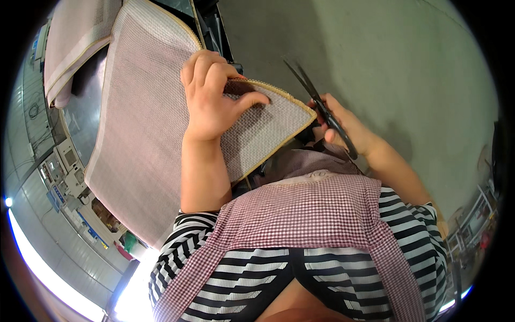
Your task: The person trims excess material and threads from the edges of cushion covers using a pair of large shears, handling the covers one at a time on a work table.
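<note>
Left hand has its fingers bent over the bound edge of a big pinkish-grey woven mat, a bit above the middle of the frame, thumb spread out to the right across the fabric, so we'd call it a loose hold with a fair gap between thumb and index finger. Right hand, right of centre, is wrapped round a pair of long black metal scissors. The blades point up and to the left, parted just a narrow bit, and we can't see any thread or fabric between them.

As for the mat, it sweeps from the top left down past the left forearm, with a pointed corner poking out just beside the scissors and the right hand. We see a coarse weave, a paler band along the borders and a yellow-tan stitched binding. Right of the left hand the surface looks greyer, with a dark shadow by the thumb.

Hard bits: the left fingertips are mostly tucked out of sight, the scissor handles cover some right-hand fingers, and we can't tell if those touch the corner. The mat's top gets cut off by the frame.
</note>
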A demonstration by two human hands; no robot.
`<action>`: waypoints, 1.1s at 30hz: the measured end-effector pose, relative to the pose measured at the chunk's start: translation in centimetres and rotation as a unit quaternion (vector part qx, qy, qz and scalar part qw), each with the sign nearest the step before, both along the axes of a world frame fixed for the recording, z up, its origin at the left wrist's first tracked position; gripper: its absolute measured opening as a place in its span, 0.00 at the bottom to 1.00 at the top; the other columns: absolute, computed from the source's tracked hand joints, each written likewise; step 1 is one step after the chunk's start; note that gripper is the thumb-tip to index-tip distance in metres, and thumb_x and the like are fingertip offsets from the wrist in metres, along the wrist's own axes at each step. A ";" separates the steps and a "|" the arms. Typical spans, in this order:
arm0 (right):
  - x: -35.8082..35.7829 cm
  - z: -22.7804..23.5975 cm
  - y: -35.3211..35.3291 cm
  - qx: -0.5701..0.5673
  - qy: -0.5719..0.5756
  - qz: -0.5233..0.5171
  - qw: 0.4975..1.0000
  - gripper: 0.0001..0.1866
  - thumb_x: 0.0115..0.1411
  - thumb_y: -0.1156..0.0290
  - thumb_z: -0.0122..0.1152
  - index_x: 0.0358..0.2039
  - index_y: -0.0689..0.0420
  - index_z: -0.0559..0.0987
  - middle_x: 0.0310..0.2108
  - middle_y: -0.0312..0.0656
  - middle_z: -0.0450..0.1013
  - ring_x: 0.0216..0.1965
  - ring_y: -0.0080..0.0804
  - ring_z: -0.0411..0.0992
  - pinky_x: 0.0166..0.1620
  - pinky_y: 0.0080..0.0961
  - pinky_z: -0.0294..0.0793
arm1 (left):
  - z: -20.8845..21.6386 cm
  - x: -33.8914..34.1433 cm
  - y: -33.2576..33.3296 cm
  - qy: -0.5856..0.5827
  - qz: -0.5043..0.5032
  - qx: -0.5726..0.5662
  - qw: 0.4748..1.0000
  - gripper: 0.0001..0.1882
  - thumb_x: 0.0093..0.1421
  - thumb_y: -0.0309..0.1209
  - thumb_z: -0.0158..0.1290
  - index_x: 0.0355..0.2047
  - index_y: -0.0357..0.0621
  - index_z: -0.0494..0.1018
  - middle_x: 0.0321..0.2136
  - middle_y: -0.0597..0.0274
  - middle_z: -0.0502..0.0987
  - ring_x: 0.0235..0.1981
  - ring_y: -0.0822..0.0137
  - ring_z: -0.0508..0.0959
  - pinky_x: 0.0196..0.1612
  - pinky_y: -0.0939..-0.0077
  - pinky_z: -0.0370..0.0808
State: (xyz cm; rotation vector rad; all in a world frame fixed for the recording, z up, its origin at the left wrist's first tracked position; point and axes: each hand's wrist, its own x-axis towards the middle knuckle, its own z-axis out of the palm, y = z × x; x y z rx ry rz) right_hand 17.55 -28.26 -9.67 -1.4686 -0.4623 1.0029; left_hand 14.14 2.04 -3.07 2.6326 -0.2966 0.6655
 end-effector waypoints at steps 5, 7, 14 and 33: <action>1.0 3.2 1.0 -0.103 -0.318 0.018 0.942 0.47 0.43 0.33 0.72 0.55 0.55 0.73 0.37 0.43 0.70 0.39 0.45 0.73 0.43 0.39 0.74 | -1.0 -0.3 0.6 -0.009 0.009 0.009 1.000 0.30 0.29 0.51 0.73 0.26 0.49 0.71 0.33 0.62 0.75 0.43 0.57 0.74 0.48 0.63 0.65; 1.3 4.1 1.3 -0.140 -0.376 0.028 0.916 0.46 0.42 0.35 0.73 0.54 0.53 0.74 0.38 0.42 0.70 0.39 0.46 0.73 0.43 0.40 0.74 | -1.2 -0.3 0.7 -0.027 0.008 0.007 1.000 0.30 0.28 0.52 0.73 0.25 0.50 0.71 0.33 0.62 0.75 0.42 0.58 0.74 0.47 0.64 0.65; 2.0 6.7 1.2 -0.198 -0.438 0.069 0.874 0.43 0.40 0.38 0.75 0.52 0.50 0.75 0.39 0.41 0.70 0.40 0.44 0.74 0.41 0.39 0.76 | -0.1 -0.2 0.0 -0.044 0.027 0.012 0.999 0.29 0.30 0.48 0.75 0.25 0.48 0.71 0.30 0.64 0.74 0.40 0.58 0.75 0.47 0.62 0.71; 1.0 7.1 -0.2 -0.237 -0.443 0.053 0.863 0.40 0.39 0.38 0.75 0.48 0.50 0.77 0.31 0.37 0.70 0.30 0.38 0.75 0.28 0.35 0.76 | -0.5 0.0 0.1 -0.042 0.028 -0.033 0.998 0.28 0.28 0.50 0.73 0.23 0.50 0.71 0.30 0.64 0.74 0.40 0.59 0.75 0.46 0.64 0.67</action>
